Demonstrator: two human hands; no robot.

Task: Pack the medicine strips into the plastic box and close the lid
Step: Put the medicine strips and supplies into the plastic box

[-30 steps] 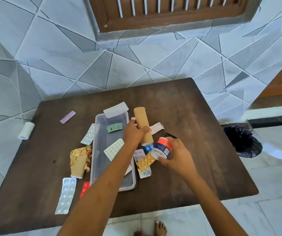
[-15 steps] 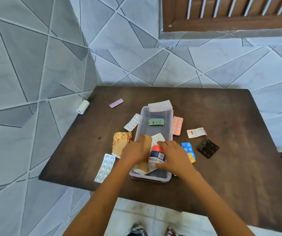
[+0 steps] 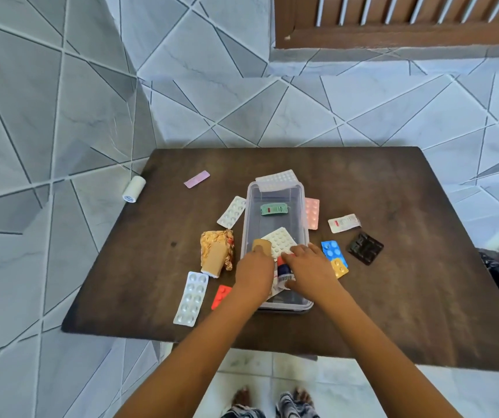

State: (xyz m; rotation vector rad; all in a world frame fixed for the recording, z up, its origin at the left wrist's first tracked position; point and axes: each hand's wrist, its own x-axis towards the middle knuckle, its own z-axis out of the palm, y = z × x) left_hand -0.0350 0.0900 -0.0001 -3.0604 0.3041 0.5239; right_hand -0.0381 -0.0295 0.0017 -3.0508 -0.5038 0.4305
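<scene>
Sinking lower than before, our left hand (image 3: 254, 273) grips the tan roll (image 3: 261, 245) and our right hand (image 3: 311, 271) clasps the bottle (image 3: 284, 269), both at the near end of the plastic box (image 3: 269, 226). A green strip (image 3: 274, 209) lies further in. A silver strip (image 3: 190, 298) and a blue strip (image 3: 332, 250) flank it, and our hands hide its near floor.
</scene>
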